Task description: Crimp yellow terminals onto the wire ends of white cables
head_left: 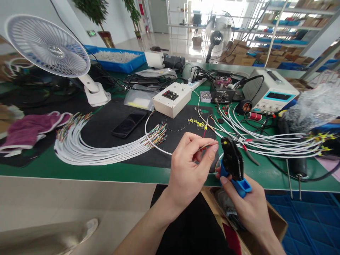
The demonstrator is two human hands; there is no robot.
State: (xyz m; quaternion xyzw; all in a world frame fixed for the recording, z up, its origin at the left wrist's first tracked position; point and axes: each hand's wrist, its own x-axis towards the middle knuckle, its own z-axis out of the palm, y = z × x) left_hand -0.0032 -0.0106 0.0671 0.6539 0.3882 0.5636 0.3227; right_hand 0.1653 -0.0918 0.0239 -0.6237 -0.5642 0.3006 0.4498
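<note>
My left hand (190,166) pinches a thin wire (208,143) between thumb and fingertips, above the table's front edge. Close by on the right, my right hand (245,198) is wrapped round the blue handles of a crimping tool (233,159). The tool's black head points up, and something small and yellow shows at its jaws; the wire end is apart from it or nearly so. Just beyond my left hand, small yellow terminals (195,123) lie scattered on the black mat (132,154). A white cable (159,150) loops over the mat toward my hands.
A bundle of white cables (101,156) with bare coloured ends curves across the left. More white cables (281,145) with yellow ends lie right. A phone (129,124), a beige switch box (172,99), a white fan (53,53) and a bench instrument (273,92) stand around.
</note>
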